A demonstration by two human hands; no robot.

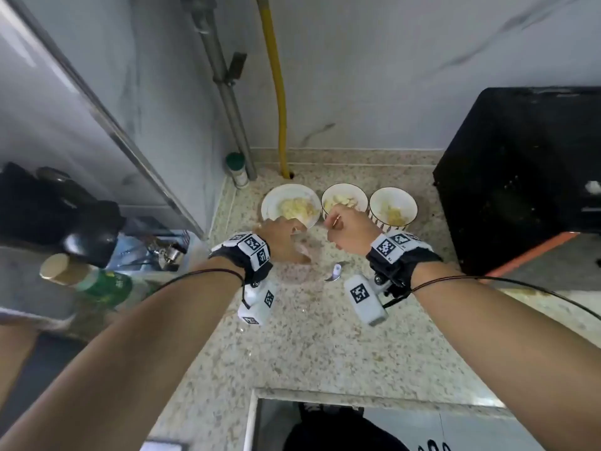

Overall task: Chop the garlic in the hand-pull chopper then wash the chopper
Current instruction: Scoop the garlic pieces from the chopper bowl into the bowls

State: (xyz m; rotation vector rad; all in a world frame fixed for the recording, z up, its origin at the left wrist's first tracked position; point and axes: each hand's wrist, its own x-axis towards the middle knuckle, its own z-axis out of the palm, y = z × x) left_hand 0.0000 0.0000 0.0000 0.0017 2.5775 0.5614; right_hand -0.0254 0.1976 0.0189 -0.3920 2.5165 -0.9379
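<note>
My left hand [281, 244] grips the clear, pinkish chopper cup [307, 255], which is tilted toward a white bowl [271, 198] of chopped garlic. My right hand [349, 232] is closed on a thin utensil [332, 221] whose tip points at the cup's mouth; the view is too blurred to tell what kind of utensil it is. The chopper's curved blade piece [336, 272] lies loose on the speckled counter [309, 336] between my wrists. A middle bowl [344, 190] holds whole garlic cloves. A third, striped bowl [408, 203] holds more chopped garlic. No chopper lid is visible.
A black appliance [520, 177] stands at the right. A green-capped jar [237, 167] and a yellow pipe [279, 92] are at the back wall. A bottle [87, 278] and a tub of utensils [156, 252] are at the left. A sink opening [325, 415] is at the near edge.
</note>
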